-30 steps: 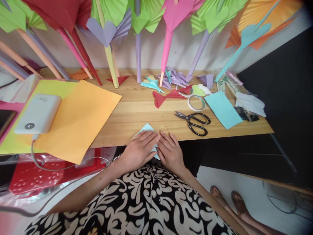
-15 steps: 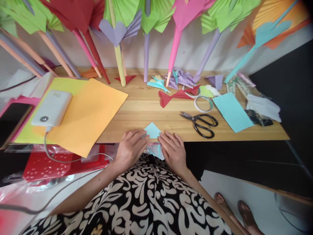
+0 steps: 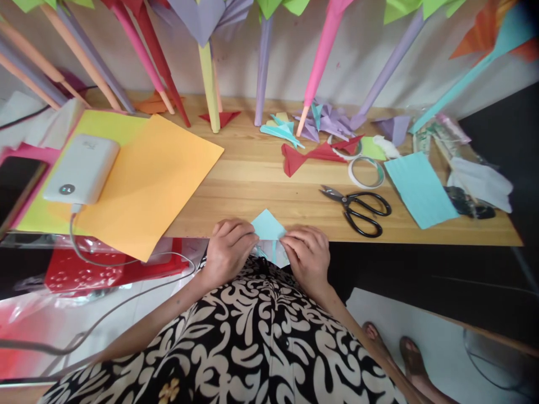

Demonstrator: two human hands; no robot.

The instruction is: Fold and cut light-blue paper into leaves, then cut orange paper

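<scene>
A small piece of light blue paper (image 3: pixel 268 224) lies at the table's front edge, its pointed corner facing away from me. My left hand (image 3: pixel 229 247) pinches its left corner, fingers curled together. At the opposite corner, my right hand (image 3: pixel 308 253) grips the paper between thumb and fingertips. The corners themselves are partly covered by my fingers. Right of my hands rest black-handled scissors (image 3: pixel 357 209), blades pointing left. Beyond them sit a roll of tape (image 3: pixel 366 172) and a larger light blue sheet (image 3: pixel 422 189).
Orange paper (image 3: pixel 168 179) lies at left under a white power bank (image 3: pixel 82 168) with a cable, beside a dark phone (image 3: pixel 19 188). Folded red paper (image 3: pixel 309 156) and purple scraps (image 3: pixel 332 122) lie further back. Rolled paper stems, such as a pink one (image 3: pixel 320 53), lean along the wall.
My fingers have gone from lying flatter over the blue paper to pinching its two side corners. My right hand has shifted slightly right. The view has tilted down a little.
</scene>
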